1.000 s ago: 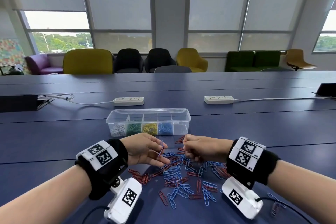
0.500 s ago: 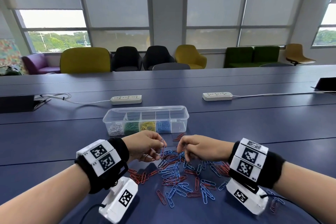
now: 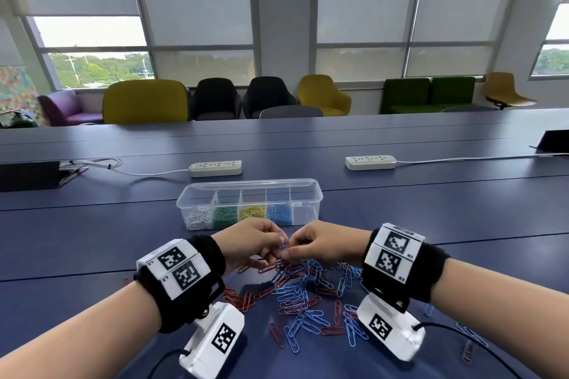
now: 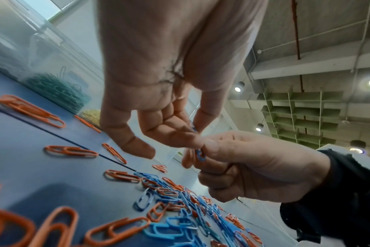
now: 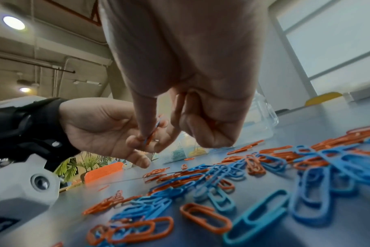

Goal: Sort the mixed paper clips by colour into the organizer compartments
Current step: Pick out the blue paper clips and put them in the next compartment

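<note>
Organizer [image 3: 250, 194] beyond clip pile [image 3: 303, 295], power strips [image 3: 215, 168] behind

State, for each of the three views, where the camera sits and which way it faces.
Head: on the head, facing forward and down at the organizer; both forearms show.
Left wrist: along the left hand toward the right hand.
Right wrist: along the right hand toward the left hand.
All share the paper clips.

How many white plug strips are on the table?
2. One power strip lies behind the organizer, to its left; the other power strip lies farther right on the table. None seems hidden.
</note>
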`<control>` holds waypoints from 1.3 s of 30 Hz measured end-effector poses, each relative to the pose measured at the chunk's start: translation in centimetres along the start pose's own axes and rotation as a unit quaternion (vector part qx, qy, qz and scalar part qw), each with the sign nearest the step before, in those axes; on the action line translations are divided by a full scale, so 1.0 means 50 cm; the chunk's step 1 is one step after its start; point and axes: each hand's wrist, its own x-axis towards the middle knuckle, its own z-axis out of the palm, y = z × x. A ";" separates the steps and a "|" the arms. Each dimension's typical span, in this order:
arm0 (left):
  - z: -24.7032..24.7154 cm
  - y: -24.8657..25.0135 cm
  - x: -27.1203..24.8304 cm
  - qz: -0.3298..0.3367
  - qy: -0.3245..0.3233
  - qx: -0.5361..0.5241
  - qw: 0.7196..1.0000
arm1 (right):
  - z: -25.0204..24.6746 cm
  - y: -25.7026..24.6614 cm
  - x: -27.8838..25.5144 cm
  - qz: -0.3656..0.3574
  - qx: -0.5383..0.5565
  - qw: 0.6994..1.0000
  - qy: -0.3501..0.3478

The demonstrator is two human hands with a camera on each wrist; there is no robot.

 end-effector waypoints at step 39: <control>0.011 -0.015 -0.023 0.054 0.062 -0.031 0.996 | 0.010 0.011 -0.040 -0.015 0.122 0.992 0.028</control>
